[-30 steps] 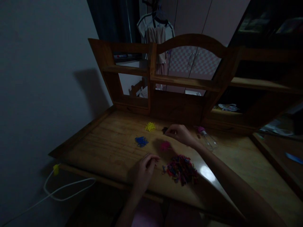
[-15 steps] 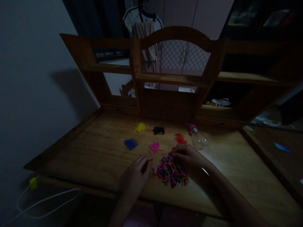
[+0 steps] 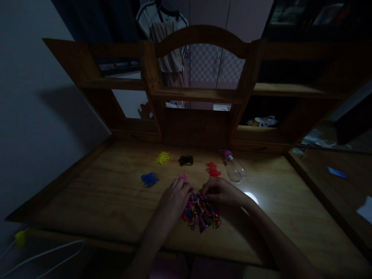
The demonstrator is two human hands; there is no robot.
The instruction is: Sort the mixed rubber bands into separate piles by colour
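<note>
A heap of mixed-colour small elastic bands (image 3: 202,213) lies near the front of the wooden desk. My left hand (image 3: 177,193) is at the heap's upper left edge, its fingers closed together; what they hold, if anything, is hidden. It covers most of the pink bands (image 3: 182,175). My right hand (image 3: 222,192) touches the heap's upper right edge, thumb and finger pinched among the bands; I cannot make out what is between them. Behind are separate piles of blue bands (image 3: 150,179), yellow bands (image 3: 162,157), black bands (image 3: 185,160) and red bands (image 3: 213,170).
A clear bulb-shaped bottle (image 3: 236,170) with a pink cap lies on the desk (image 3: 101,197), right of the red pile. Wooden shelves (image 3: 197,94) rise along the back edge. A white cable (image 3: 55,247) hangs at the lower left.
My left hand has moved forward and right, over the pink pile and up to the mixed heap. My right hand stays at the heap's upper edge. The view has shifted right.
</note>
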